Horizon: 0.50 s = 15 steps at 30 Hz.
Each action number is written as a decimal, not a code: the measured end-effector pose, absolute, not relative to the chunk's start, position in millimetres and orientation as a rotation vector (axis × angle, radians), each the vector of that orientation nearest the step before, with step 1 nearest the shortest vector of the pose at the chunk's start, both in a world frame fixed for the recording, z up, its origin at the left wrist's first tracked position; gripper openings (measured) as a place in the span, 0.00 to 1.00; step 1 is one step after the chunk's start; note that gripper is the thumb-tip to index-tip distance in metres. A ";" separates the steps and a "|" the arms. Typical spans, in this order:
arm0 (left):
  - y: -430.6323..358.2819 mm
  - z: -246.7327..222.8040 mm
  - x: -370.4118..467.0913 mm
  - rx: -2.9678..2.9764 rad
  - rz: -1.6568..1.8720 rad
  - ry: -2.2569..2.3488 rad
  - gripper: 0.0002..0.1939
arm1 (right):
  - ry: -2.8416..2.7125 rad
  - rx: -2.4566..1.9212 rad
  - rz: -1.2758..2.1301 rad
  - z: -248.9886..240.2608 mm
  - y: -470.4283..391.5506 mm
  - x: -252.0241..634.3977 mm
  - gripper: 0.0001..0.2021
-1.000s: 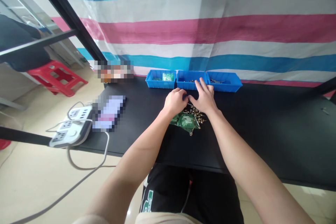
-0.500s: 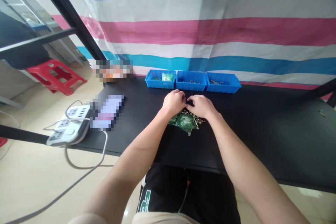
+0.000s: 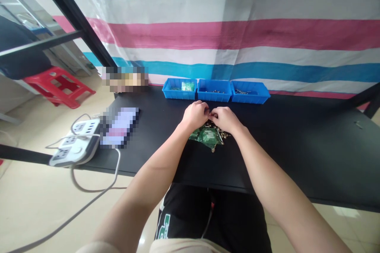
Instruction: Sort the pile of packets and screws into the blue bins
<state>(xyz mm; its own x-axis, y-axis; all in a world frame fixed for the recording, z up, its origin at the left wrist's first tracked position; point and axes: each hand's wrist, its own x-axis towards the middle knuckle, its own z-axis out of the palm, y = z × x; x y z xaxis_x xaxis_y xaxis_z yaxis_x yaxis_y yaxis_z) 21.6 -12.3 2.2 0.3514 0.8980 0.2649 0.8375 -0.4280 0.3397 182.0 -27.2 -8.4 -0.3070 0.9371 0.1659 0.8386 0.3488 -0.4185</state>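
Two-handed: steady left hand (image 3: pixel 196 115), right hand (image 3: pixel 226 119) close together by metal parts (image 3: pixel 221 133), inward of worktop's front edge (image 3: pixel 221 187); grip indeterminable.

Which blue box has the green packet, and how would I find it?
On the black table, look at the far edge, beside the striped sheet. Three blue boxes stand in a row. Yours is the leftmost box, the only one holding a green-and-white packet.

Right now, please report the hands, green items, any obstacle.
Left hand, right hand nearly together; grip unclear. Green items and metal pieces close by. Three blue bins beyond, apparently not blocking.
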 end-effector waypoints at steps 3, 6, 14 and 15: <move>-12.9 3.6 21.6 2.457 0.626 1.573 0.11 | -2.218 -1.530 0.379 -8.5 -27.0 182.9 0.09; -13.8 5.1 21.5 2.449 0.641 1.560 0.11 | -2.214 -1.483 0.400 -10.6 -25.6 184.6 0.09; -11.3 2.9 20.3 2.401 0.763 1.499 0.10 | -2.105 -1.367 0.501 -14.9 -23.7 187.4 0.08; -10.3 2.3 20.2 2.386 0.810 1.480 0.10 | -2.054 -1.348 0.542 -14.9 -23.7 187.5 0.07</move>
<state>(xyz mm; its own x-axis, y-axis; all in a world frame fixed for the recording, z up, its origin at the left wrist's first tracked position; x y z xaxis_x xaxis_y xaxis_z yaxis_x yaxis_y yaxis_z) 20.2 -10.3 2.3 0.3415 0.8776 0.3366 0.7566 -0.4691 0.4556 187.5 -23.7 -14.9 -0.2907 0.9181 0.2695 0.6658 0.3964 -0.6321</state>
